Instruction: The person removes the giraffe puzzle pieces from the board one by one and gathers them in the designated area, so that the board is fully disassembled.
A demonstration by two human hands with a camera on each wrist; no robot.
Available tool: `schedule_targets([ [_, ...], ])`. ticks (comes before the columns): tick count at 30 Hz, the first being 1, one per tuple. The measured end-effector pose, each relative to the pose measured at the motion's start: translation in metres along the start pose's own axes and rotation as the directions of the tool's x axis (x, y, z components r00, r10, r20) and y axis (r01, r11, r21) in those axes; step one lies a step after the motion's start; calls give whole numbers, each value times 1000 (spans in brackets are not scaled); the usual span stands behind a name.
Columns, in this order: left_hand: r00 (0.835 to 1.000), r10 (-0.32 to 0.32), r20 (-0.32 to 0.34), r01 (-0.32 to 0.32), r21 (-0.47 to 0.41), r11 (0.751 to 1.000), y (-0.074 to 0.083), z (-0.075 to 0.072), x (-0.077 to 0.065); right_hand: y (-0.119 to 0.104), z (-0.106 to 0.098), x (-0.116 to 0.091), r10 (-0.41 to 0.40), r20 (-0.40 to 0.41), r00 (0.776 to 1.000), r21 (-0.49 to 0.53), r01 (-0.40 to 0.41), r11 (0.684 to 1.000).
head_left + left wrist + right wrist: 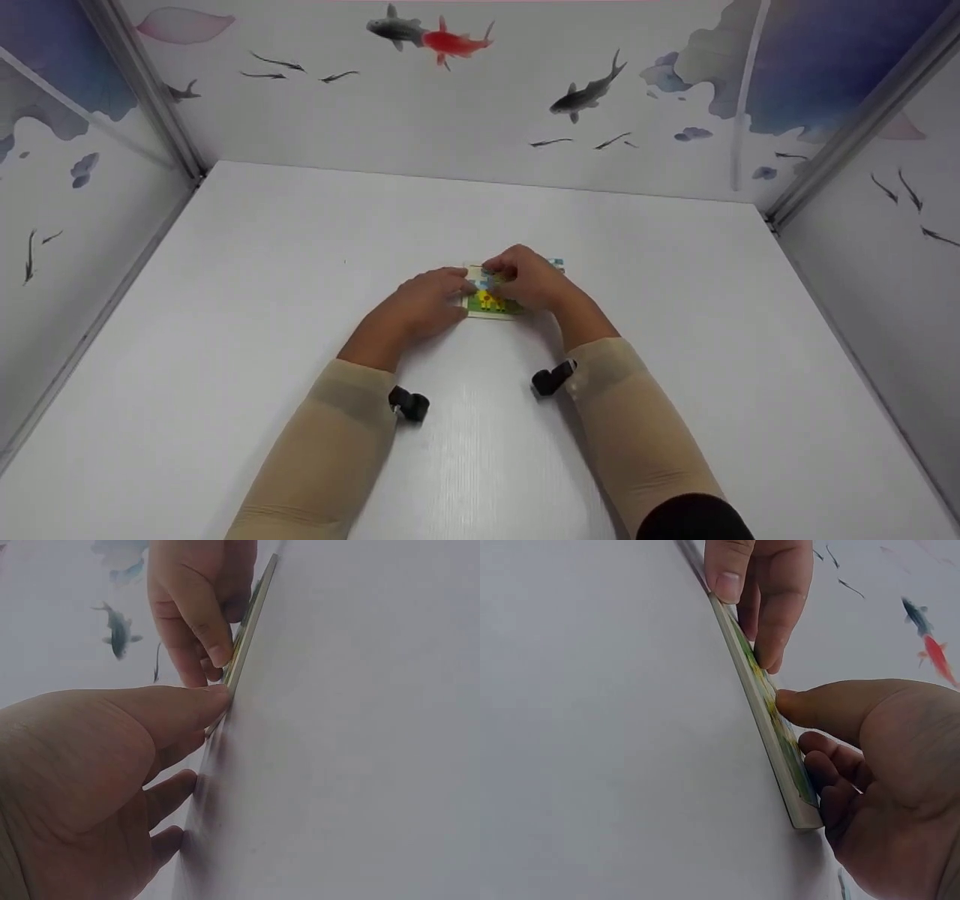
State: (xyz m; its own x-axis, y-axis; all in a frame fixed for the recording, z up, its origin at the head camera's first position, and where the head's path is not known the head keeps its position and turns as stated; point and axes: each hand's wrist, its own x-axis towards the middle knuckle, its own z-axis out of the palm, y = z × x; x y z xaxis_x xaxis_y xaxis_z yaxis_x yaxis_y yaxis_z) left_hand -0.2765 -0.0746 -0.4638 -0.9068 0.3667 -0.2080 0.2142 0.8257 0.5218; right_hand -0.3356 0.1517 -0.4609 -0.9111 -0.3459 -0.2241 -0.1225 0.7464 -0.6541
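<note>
A small jigsaw puzzle board (491, 315) with a pale raised frame lies on the white table; its picture shows yellow figures on green. My left hand (431, 304) rests at its left end, thumb along the near corner of the frame and fingers fairly straight. Over the upper right part of the picture, my right hand (531, 277) pinches a light-blue puzzle piece (487, 274) between thumb and forefinger, low against the board. In the right wrist view that thumb touches the picture, while the other fingers curl behind it. My right hand hides much of the board's right side.
Just beyond my right hand a bluish printed bit (556, 265) pokes out. White panels painted with fish (456, 43) enclose the table (300, 225) at the back and both sides. Small black cameras (409, 405) sit on both wrists over beige sleeves (330, 442).
</note>
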Motion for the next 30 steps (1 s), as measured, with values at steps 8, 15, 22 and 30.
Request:
schedule_targets([
  [8,999,39,12,-39,52,998,-1,-1,2,1,1,0,-37,24,999,-70,39,997],
  [15,999,38,21,-39,47,998,-2,-1,4,-4,1,-1,-26,36,999,-88,29,996],
  [22,999,24,25,-25,44,999,-1,-1,4,-4,1,1,-19,42,999,-87,23,996],
  [30,999,43,17,-44,53,998,-2,-1,4,0,0,4,-23,34,999,-52,24,998],
])
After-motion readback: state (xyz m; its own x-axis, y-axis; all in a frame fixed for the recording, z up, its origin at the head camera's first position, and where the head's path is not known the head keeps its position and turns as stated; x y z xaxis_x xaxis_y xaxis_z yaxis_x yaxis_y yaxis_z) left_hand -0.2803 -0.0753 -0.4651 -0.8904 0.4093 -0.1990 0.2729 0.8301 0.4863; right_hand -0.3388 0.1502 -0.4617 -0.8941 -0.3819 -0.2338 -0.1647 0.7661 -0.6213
